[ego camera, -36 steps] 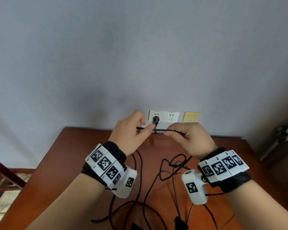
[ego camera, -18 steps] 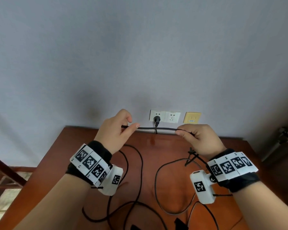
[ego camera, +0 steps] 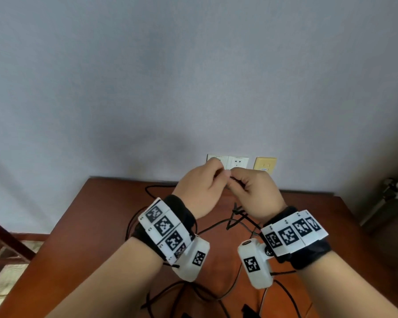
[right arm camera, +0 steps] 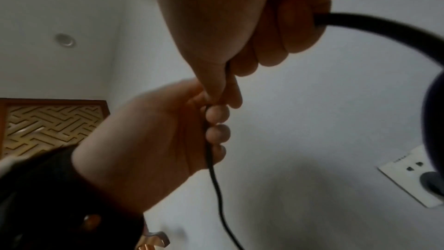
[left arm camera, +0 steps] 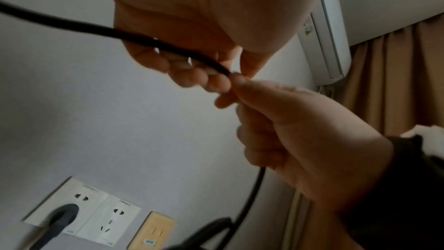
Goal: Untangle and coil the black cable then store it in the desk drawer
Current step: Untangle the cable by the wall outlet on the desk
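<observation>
The black cable (ego camera: 236,211) lies in loose loops and a small tangle on the brown desk (ego camera: 101,226). Both hands are raised above the desk's far edge, in front of the wall sockets, with fingertips touching. My left hand (ego camera: 218,174) has its fingers curled round the cable (left arm camera: 168,47), which runs across its palm. My right hand (ego camera: 236,182) grips the same cable (right arm camera: 360,19) in a fist, thumb pressed against the left fingers. From each hand a strand (right arm camera: 216,187) hangs down toward the desk. The stretch between the hands is hidden by the fingers.
Two white wall sockets (ego camera: 237,162) and a yellow plate (ego camera: 265,165) sit just behind the hands; a dark plug (left arm camera: 62,214) fills the left socket. A wooden chair frame (ego camera: 0,237) stands at the left. A dark object (ego camera: 248,309) lies at the desk's near edge.
The hands were apart with a straight stretch of cable held taut between them. They have now come together, the left hand moving right until the fingertips meet.
</observation>
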